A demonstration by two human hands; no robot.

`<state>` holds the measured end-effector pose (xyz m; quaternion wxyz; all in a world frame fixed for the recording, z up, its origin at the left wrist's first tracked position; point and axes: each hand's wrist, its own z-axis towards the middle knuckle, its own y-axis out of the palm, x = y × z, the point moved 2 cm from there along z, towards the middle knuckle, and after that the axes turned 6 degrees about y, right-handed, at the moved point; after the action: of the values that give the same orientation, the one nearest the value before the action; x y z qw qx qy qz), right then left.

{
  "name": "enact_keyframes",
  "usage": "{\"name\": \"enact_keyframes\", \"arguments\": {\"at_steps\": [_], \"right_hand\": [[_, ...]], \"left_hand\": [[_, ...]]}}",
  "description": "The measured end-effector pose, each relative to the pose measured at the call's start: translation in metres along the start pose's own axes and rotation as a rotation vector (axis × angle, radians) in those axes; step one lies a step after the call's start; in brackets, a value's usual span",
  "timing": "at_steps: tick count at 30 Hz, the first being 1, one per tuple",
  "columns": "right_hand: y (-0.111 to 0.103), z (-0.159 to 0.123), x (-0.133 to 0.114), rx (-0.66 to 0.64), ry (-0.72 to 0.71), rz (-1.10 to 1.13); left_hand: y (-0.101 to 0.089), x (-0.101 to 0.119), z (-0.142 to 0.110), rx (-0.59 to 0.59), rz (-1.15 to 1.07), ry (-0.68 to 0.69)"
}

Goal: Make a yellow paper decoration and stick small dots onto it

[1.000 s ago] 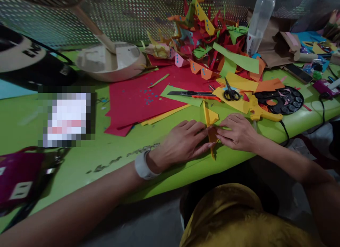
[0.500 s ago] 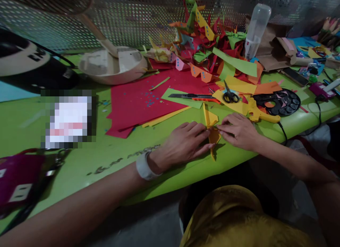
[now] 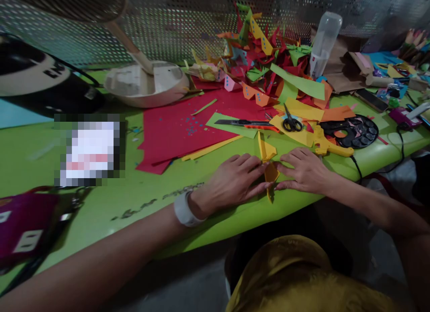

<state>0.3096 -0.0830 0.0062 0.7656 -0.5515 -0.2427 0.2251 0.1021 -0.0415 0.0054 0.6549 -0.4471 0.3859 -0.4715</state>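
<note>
Glossy green tabletop [image 3: 110, 195]: near its front edge lies a folded yellow paper piece [image 3: 272, 171], long axis pointing away from the wearer; left hand [image 3: 235, 177] grasps its left side, right hand [image 3: 301, 169] sits just rightward, thumb and fingers parted, contact unclear

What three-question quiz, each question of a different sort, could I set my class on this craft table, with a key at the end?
1. Multiple choice: what colour is the paper scrap directly under the blade of the utility knife?
A) Red
B) Green
C) Orange

2. True or false: the right hand is gripping the glue gun.

3. Fill in the missing colour: the left hand touches a folded paper piece that is ______.

Key:
1. B.
2. False; the glue gun lies on the table, just beyond the right hand.
3. Yellow.
</note>
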Motion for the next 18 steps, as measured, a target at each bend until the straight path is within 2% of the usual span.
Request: {"name": "enact_keyframes", "arguments": {"at_steps": [9,14,18], "right_hand": [[0.004,0.002,-0.021,0.135,0.082,0.078],[0.000,0.002,-0.031,0.109,0.116,0.107],[-0.005,0.002,-0.035,0.118,0.100,0.156]], "left_hand": [[-0.005,-0.002,-0.001,0.011,-0.020,0.017],[-0.015,0.000,-0.003,0.025,-0.088,0.030],[-0.022,0.000,-0.004,-0.053,-0.125,0.042]]}}
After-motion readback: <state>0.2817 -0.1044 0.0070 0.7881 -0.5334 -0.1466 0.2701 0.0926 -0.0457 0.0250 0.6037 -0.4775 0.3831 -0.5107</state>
